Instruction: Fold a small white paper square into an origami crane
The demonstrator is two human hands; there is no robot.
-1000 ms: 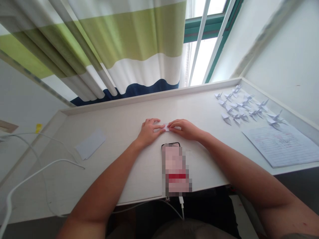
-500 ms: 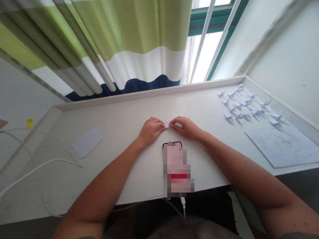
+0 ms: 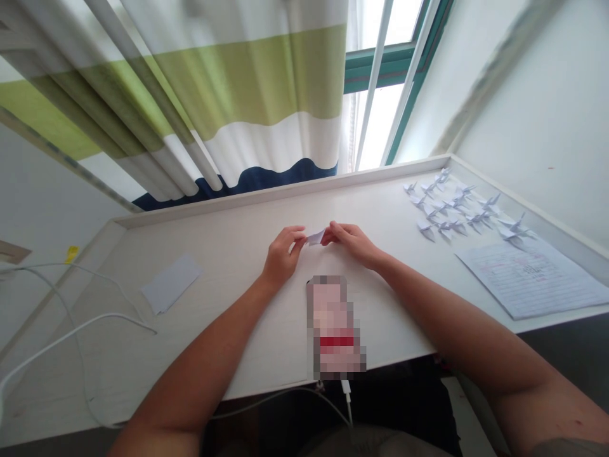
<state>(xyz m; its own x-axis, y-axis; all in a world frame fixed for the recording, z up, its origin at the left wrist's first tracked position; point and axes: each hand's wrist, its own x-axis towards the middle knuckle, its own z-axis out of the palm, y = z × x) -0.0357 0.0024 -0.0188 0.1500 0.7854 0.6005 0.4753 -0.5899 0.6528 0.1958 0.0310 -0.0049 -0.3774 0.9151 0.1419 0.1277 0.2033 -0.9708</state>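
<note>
Between my two hands is a small folded piece of white paper [image 3: 316, 237], lifted a little off the desk. My left hand [image 3: 284, 254] pinches its left end between thumb and fingers. On the other side, my right hand [image 3: 351, 241] grips the right end, and its fingers hide that edge. The paper looks tilted, but its exact folds are too small to make out. Just below the hands lies a phone [image 3: 335, 324], its screen blurred out, with a charging cable [image 3: 347, 390] plugged into its bottom end.
Several folded paper cranes [image 3: 457, 206] stand at the right rear of the white desk [image 3: 238, 254]. A written sheet [image 3: 533, 279] lies in front of them. At the left are a stack of white paper [image 3: 172, 283] and loose white cables [image 3: 109, 317]. A raised rim [image 3: 285, 190] borders the back.
The folded paper has come up off the desk and turned between my hands, which have opened slightly away from it. The camera view has tilted up and shifted a little.
</note>
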